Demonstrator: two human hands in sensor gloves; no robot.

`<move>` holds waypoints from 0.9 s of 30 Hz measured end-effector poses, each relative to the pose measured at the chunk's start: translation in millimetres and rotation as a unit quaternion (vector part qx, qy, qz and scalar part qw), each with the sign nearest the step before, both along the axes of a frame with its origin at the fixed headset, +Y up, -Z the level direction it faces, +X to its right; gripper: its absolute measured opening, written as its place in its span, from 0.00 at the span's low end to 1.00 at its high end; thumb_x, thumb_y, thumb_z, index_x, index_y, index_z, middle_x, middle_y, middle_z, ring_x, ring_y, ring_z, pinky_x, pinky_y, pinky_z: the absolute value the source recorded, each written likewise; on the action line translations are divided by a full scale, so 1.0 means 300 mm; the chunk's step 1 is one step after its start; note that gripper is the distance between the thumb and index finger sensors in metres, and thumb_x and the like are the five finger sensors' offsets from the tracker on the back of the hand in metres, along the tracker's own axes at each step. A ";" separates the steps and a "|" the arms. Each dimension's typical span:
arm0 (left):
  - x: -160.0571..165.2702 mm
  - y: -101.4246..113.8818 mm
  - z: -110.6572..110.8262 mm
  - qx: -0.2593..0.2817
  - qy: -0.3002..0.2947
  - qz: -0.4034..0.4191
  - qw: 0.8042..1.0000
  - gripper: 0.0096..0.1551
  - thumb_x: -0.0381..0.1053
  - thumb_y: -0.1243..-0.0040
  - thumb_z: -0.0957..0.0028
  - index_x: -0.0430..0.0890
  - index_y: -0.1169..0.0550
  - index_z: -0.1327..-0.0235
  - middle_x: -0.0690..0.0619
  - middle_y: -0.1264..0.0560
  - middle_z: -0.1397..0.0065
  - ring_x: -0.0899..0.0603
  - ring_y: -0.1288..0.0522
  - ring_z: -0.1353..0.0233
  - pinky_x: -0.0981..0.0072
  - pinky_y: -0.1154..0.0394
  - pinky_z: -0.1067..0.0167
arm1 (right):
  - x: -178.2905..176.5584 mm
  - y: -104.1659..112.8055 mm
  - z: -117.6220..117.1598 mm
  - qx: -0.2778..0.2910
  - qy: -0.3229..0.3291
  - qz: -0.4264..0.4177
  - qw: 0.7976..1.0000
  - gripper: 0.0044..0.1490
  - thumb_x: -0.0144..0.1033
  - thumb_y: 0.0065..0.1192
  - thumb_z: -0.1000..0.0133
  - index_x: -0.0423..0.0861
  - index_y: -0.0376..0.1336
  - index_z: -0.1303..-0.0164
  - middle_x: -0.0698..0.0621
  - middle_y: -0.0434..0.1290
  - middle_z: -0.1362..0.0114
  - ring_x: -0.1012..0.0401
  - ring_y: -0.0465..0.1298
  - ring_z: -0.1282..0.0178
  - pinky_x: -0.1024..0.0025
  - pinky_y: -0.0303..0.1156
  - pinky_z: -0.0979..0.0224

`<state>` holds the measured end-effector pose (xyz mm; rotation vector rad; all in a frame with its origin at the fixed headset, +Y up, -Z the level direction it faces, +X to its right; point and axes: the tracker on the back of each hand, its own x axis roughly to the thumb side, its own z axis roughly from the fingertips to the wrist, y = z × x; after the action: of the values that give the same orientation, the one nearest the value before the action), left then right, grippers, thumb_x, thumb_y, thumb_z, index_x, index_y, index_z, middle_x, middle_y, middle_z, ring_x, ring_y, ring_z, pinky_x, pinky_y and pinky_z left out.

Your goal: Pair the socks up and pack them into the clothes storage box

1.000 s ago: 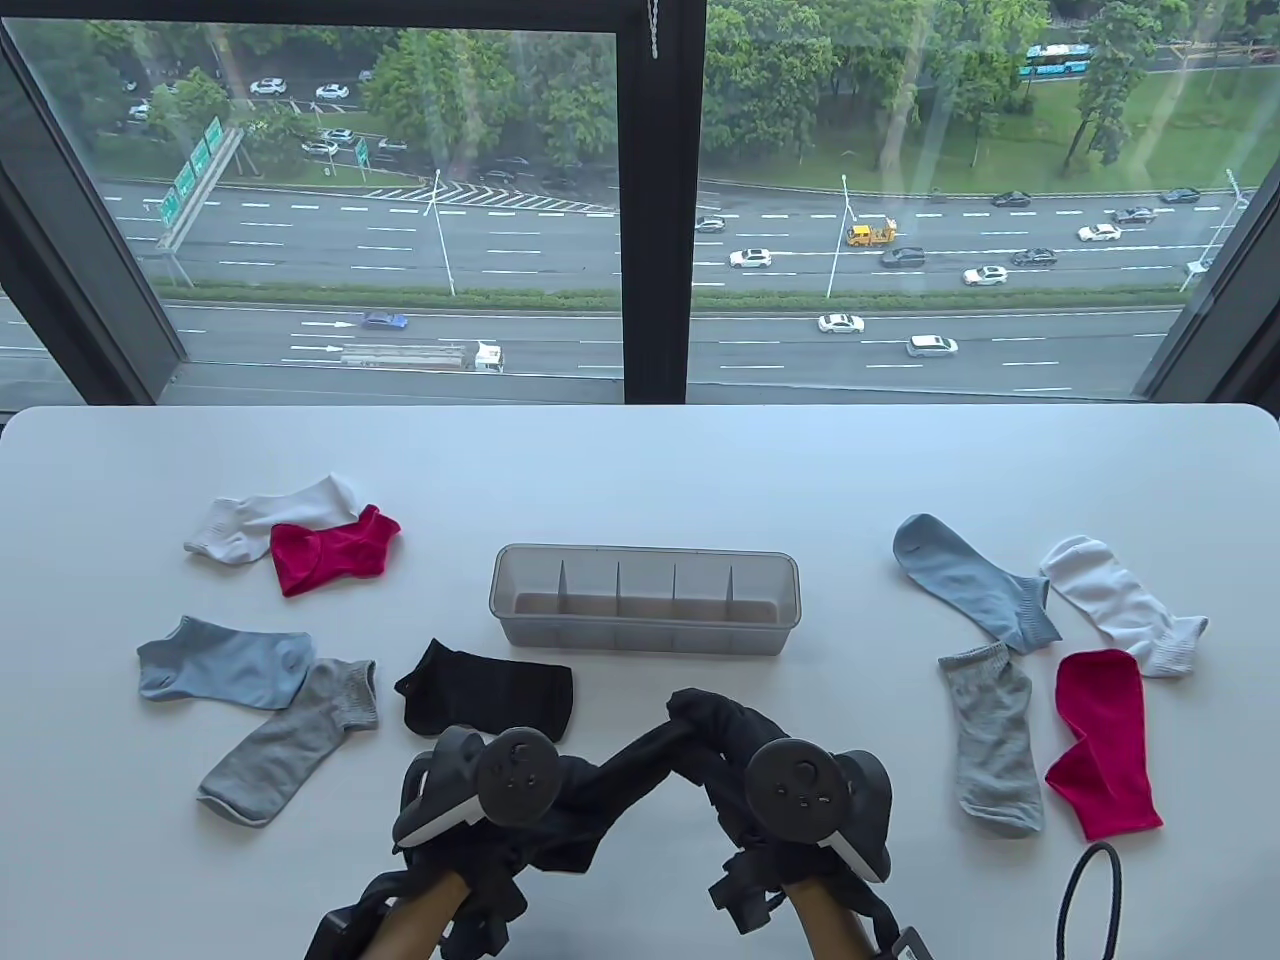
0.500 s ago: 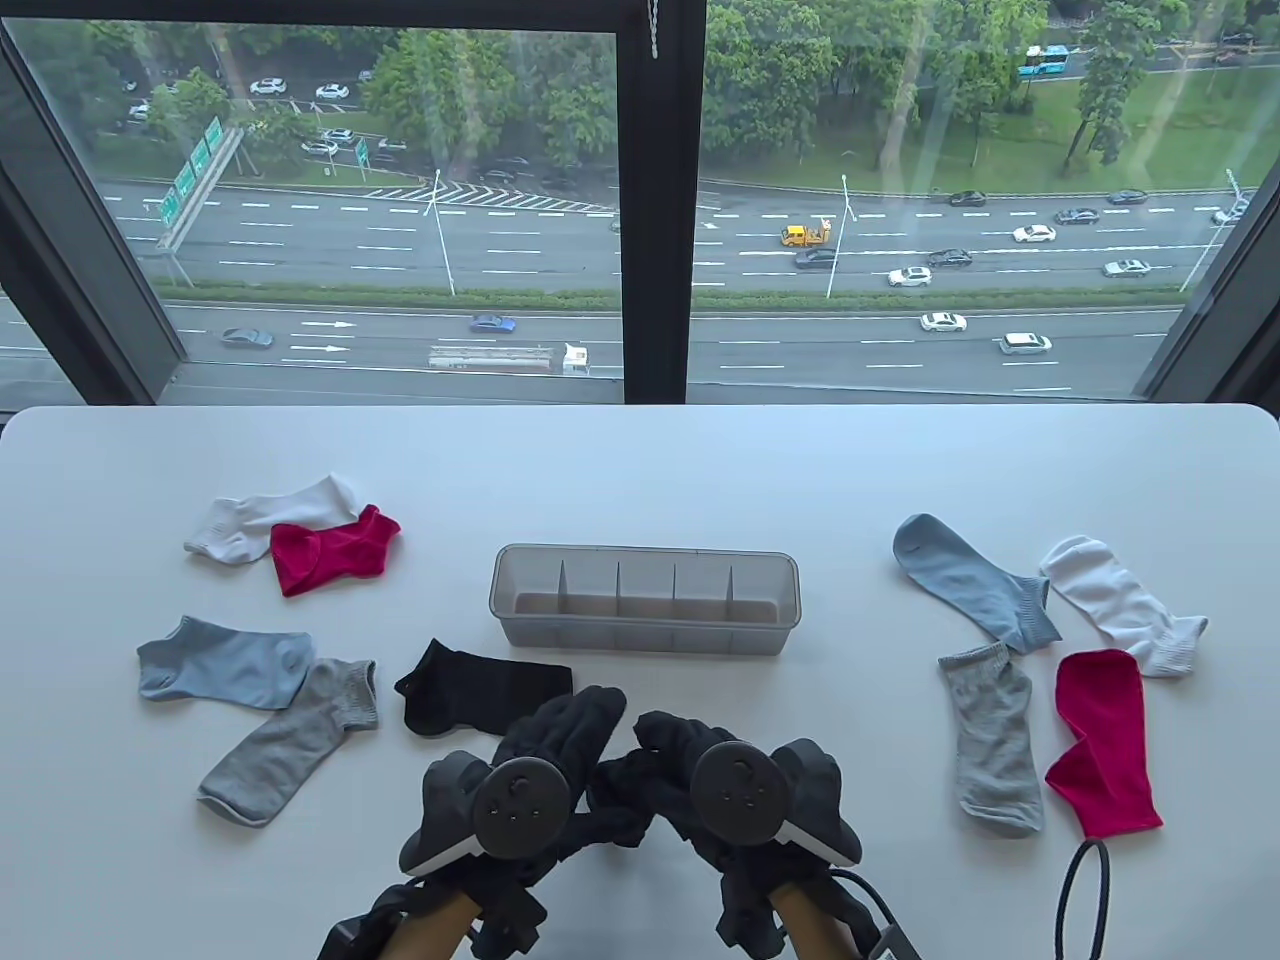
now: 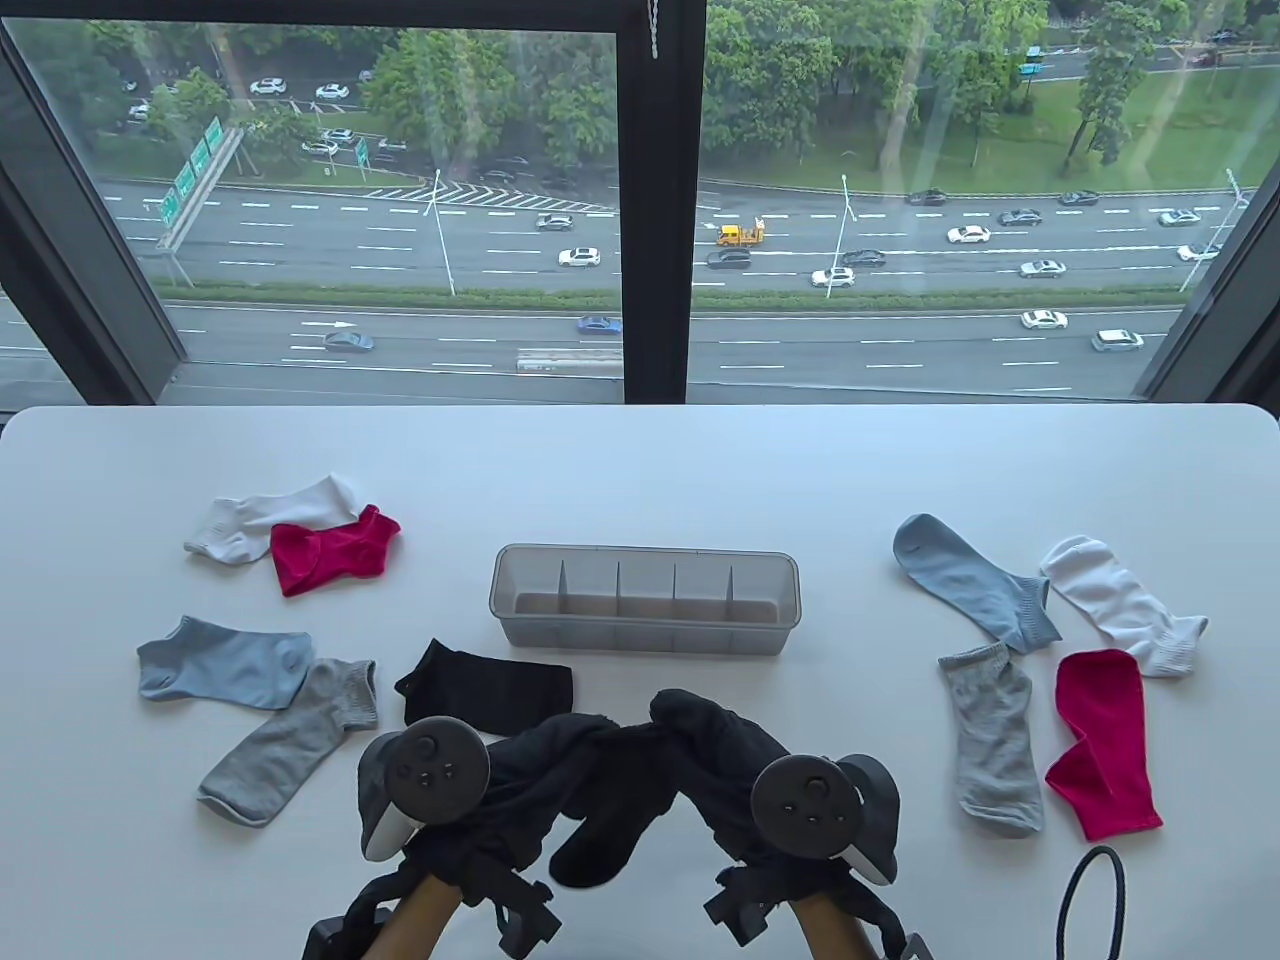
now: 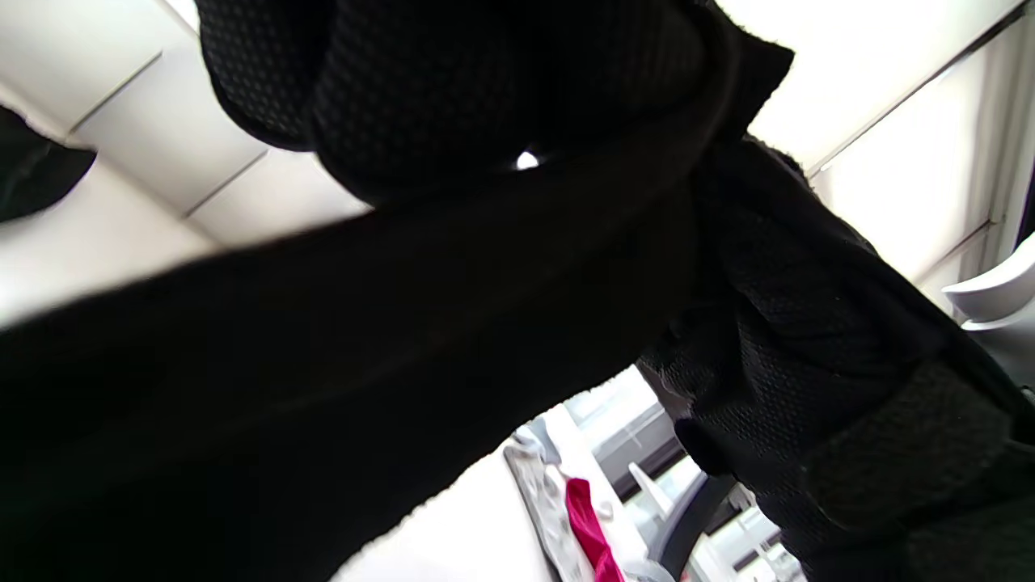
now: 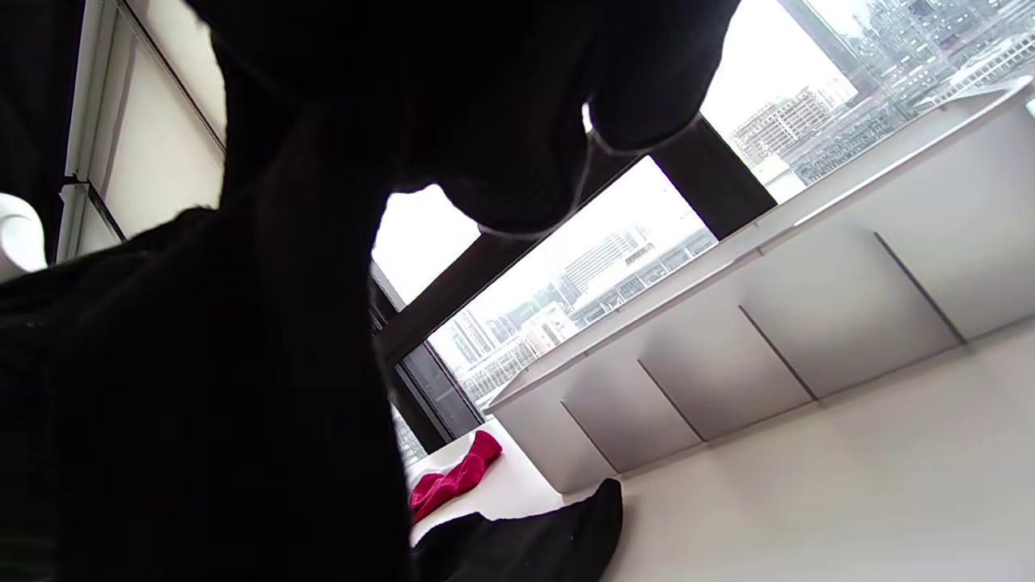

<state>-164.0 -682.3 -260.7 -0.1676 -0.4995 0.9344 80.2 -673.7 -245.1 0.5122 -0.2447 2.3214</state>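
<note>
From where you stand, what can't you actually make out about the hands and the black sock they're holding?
- Table view: the trackers cover the left hand and right hand, so the finger grip is unclear.
- Wrist views: the held black sock is a dark blur.
- Table view: the cable is cut off by the bottom edge.

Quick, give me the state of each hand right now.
Left hand: closed, gripping the black sock held above the table.
Right hand: closed, gripping the same black sock at its other end.
</note>
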 end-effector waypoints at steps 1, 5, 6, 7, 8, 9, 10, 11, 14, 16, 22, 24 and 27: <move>0.007 -0.018 -0.006 -0.007 0.015 -0.035 0.999 0.23 0.47 0.52 0.38 0.39 0.22 0.39 0.54 0.14 0.68 0.48 0.14 0.64 0.46 0.20 0.45 | -0.003 -0.016 -0.013 -0.020 -0.005 0.014 1.000 0.29 0.44 0.55 0.35 0.45 0.60 0.26 0.54 0.79 0.46 0.60 0.81 0.47 0.51 0.70 0.25; 0.054 -0.114 -0.025 -0.014 0.006 -0.290 0.957 0.41 0.56 0.59 0.37 0.35 0.48 0.18 0.35 0.34 0.17 0.27 0.35 0.20 0.27 0.41 0.29 | -0.031 -0.147 -0.080 -0.138 -0.025 0.198 0.970 0.36 0.42 0.51 0.33 0.41 0.51 0.17 0.36 0.68 0.20 0.39 0.67 0.22 0.35 0.59 0.23; 0.057 -0.135 -0.028 -0.037 -0.004 -0.381 0.924 0.45 0.60 0.64 0.38 0.39 0.59 0.17 0.35 0.49 0.12 0.26 0.50 0.15 0.25 0.50 0.26 | -0.035 -0.174 -0.091 -0.183 -0.015 0.262 0.948 0.41 0.45 0.47 0.33 0.40 0.44 0.14 0.28 0.55 0.14 0.31 0.55 0.18 0.31 0.55 0.23; 0.055 -0.143 -0.031 -0.042 -0.006 -0.423 0.905 0.46 0.63 0.67 0.38 0.43 0.63 0.18 0.36 0.60 0.12 0.26 0.60 0.15 0.25 0.56 0.26 | -0.038 -0.197 -0.092 -0.236 -0.009 0.334 0.913 0.46 0.49 0.40 0.32 0.40 0.33 0.13 0.25 0.36 0.12 0.27 0.38 0.19 0.27 0.46 0.23; 0.042 -0.145 -0.036 -0.034 0.003 -0.465 0.885 0.46 0.64 0.68 0.38 0.45 0.65 0.18 0.37 0.65 0.12 0.27 0.64 0.15 0.25 0.59 0.26 | -0.044 -0.208 -0.080 -0.257 0.005 0.388 0.885 0.47 0.51 0.37 0.32 0.44 0.27 0.14 0.27 0.28 0.13 0.28 0.31 0.20 0.27 0.41 0.23; 0.024 -0.141 -0.041 -0.026 0.017 -0.475 0.879 0.46 0.65 0.68 0.38 0.45 0.65 0.18 0.38 0.66 0.13 0.27 0.66 0.15 0.25 0.60 0.26 | -0.053 -0.212 -0.066 -0.246 0.024 0.410 0.878 0.47 0.53 0.37 0.32 0.45 0.26 0.15 0.28 0.25 0.14 0.29 0.28 0.20 0.27 0.40 0.23; 0.007 -0.138 -0.045 -0.023 0.030 -0.470 0.882 0.47 0.65 0.66 0.39 0.45 0.64 0.17 0.38 0.67 0.13 0.28 0.67 0.15 0.25 0.61 0.26 | -0.060 -0.211 -0.057 -0.236 0.036 0.414 0.878 0.47 0.53 0.37 0.33 0.45 0.27 0.14 0.28 0.27 0.13 0.29 0.30 0.20 0.27 0.41 0.23; -0.020 -0.134 -0.051 -0.025 0.048 -0.453 0.890 0.47 0.65 0.65 0.39 0.45 0.62 0.17 0.38 0.66 0.13 0.28 0.67 0.15 0.25 0.62 0.26 | -0.081 -0.210 -0.039 -0.233 0.061 0.407 0.881 0.46 0.53 0.37 0.33 0.45 0.30 0.13 0.28 0.30 0.12 0.30 0.32 0.19 0.27 0.42 0.23; -0.074 -0.137 -0.060 -0.041 0.072 -0.428 0.900 0.47 0.65 0.62 0.39 0.45 0.62 0.17 0.39 0.67 0.13 0.28 0.67 0.15 0.26 0.63 0.26 | -0.147 -0.239 -0.017 -0.312 0.121 0.366 0.869 0.44 0.54 0.37 0.33 0.45 0.35 0.12 0.30 0.38 0.10 0.32 0.37 0.15 0.28 0.44 0.22; -0.103 -0.147 -0.063 -0.053 0.079 -0.428 0.899 0.48 0.65 0.62 0.39 0.45 0.62 0.17 0.39 0.67 0.13 0.28 0.67 0.15 0.26 0.63 0.26 | -0.173 -0.309 -0.031 -0.389 0.126 0.358 0.839 0.45 0.54 0.36 0.33 0.45 0.32 0.12 0.32 0.31 0.11 0.34 0.32 0.16 0.27 0.41 0.22; -0.121 -0.165 -0.088 -0.069 0.080 -0.426 0.898 0.47 0.65 0.60 0.40 0.47 0.59 0.17 0.41 0.65 0.12 0.29 0.65 0.14 0.27 0.61 0.25 | -0.136 -0.241 -0.059 -0.241 0.060 0.348 0.904 0.47 0.55 0.34 0.34 0.46 0.26 0.15 0.31 0.24 0.14 0.34 0.26 0.18 0.28 0.36 0.22; -0.120 -0.170 -0.109 -0.074 0.084 -0.440 0.891 0.47 0.65 0.60 0.40 0.47 0.59 0.16 0.41 0.63 0.12 0.29 0.65 0.14 0.26 0.61 0.25 | -0.117 -0.205 -0.053 -0.213 0.051 0.323 0.921 0.47 0.55 0.35 0.34 0.45 0.28 0.15 0.30 0.24 0.14 0.33 0.27 0.19 0.27 0.37 0.23; -0.138 -0.173 -0.162 -0.072 0.115 -0.473 0.871 0.47 0.65 0.61 0.40 0.47 0.58 0.16 0.40 0.62 0.12 0.29 0.64 0.14 0.26 0.60 0.25 | -0.085 -0.185 -0.054 -0.216 0.030 0.323 0.921 0.47 0.55 0.35 0.34 0.45 0.28 0.15 0.29 0.24 0.15 0.32 0.26 0.20 0.27 0.36 0.23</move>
<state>-205.4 -734.1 -309.2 -0.3881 -0.0785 0.0147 54.6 -729.3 -261.3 0.4815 0.5423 2.8672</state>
